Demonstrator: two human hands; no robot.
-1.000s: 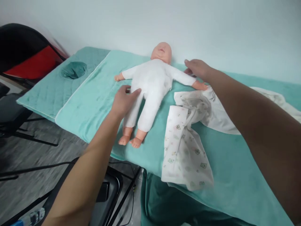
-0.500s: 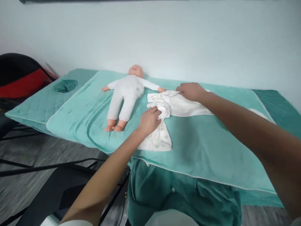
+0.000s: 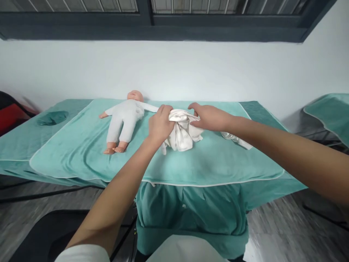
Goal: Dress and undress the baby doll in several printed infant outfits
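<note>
A baby doll (image 3: 124, 118) in a white bodysuit lies on its back on a teal towel (image 3: 81, 153) spread over a massage table. To its right, my left hand (image 3: 160, 125) is closed on a bunched white garment (image 3: 182, 134) and lifts its left side. My right hand (image 3: 208, 117) grips the same garment's top right part, fingers curled over it. Another white cloth (image 3: 235, 139) lies further right on the towel, partly hidden by my right forearm.
The table's face hole (image 3: 51, 118) is at the far left end. A red and black chair (image 3: 11, 112) stands at the left. A second teal-covered table (image 3: 331, 112) is at the right. A dark window frame (image 3: 163, 22) runs above the white wall.
My left hand left the doll and took the garment; both hands have gathered it into a bunch. The view has pulled back and risen, so the doll looks smaller and further left.
</note>
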